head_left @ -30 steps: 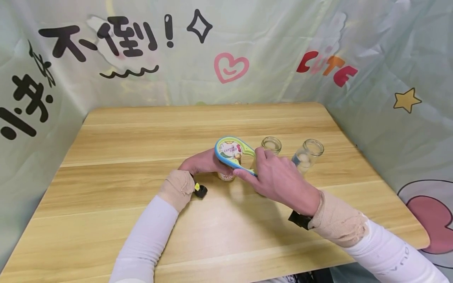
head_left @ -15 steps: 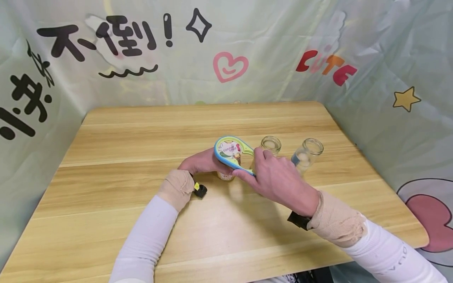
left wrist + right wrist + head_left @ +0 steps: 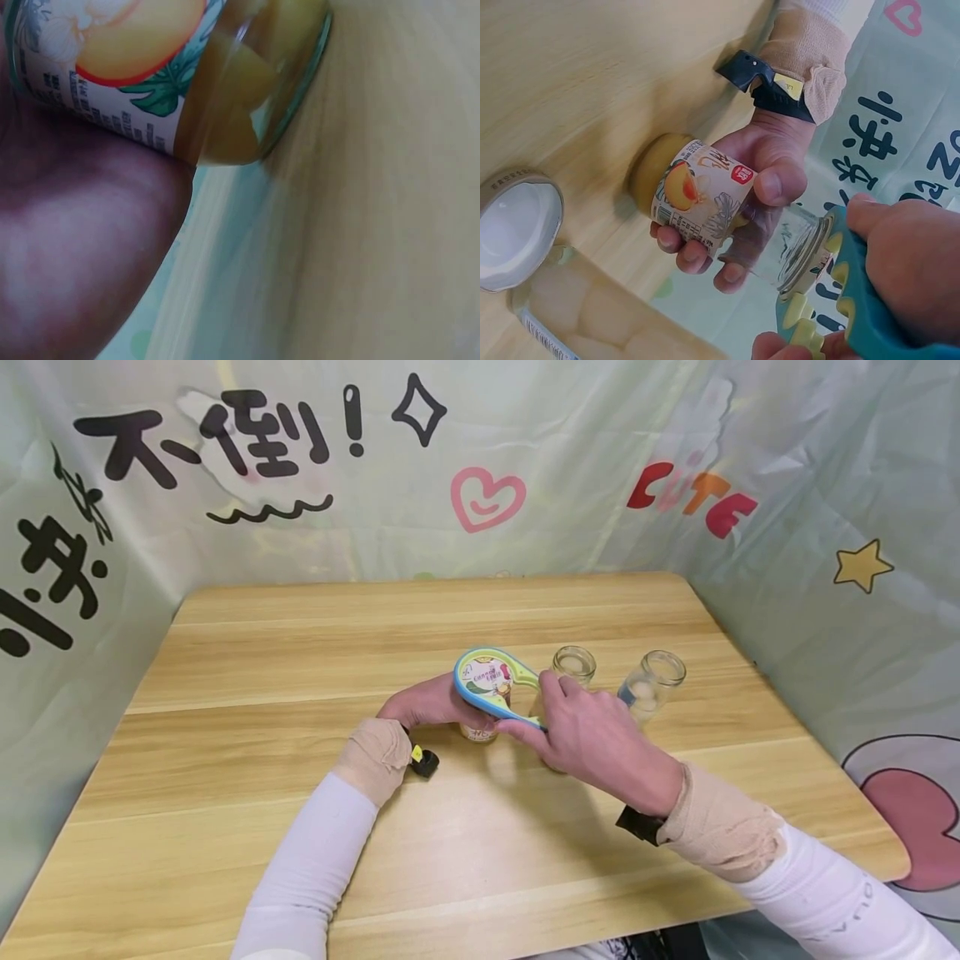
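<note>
Left hand (image 3: 431, 702) wrapped around the body of a peach jar (image 3: 705, 191), fingers curled on one side and thumb on the other. Right hand (image 3: 600, 739) closed around the handles of a blue-and-green jar opener (image 3: 877, 322); its loop sits around the printed lid (image 3: 486, 677) of the peach jar. Jar position: middle of the wood-grain counter (image 3: 262, 760), in front of the person, lid up; whether the base touches the counter or is slightly raised, cannot tell. Label bears an orange peach picture and a red mark; yellow-orange fruit shows through the glass in the lower part. Two clear glass jars with open mouths stand beyond the right hand: a nearer jar (image 3: 574, 665), partly hidden by that hand, and a farther jar (image 3: 651, 683) to its right, with a blue patch on its side. Right wrist view adds a loose lid (image 3: 517, 229) on the counter, white face showing inside a gold-brown rim. White sleeves (image 3: 307, 852) and tan wraps (image 3: 375, 758) cover both forearms and wrists.
</note>
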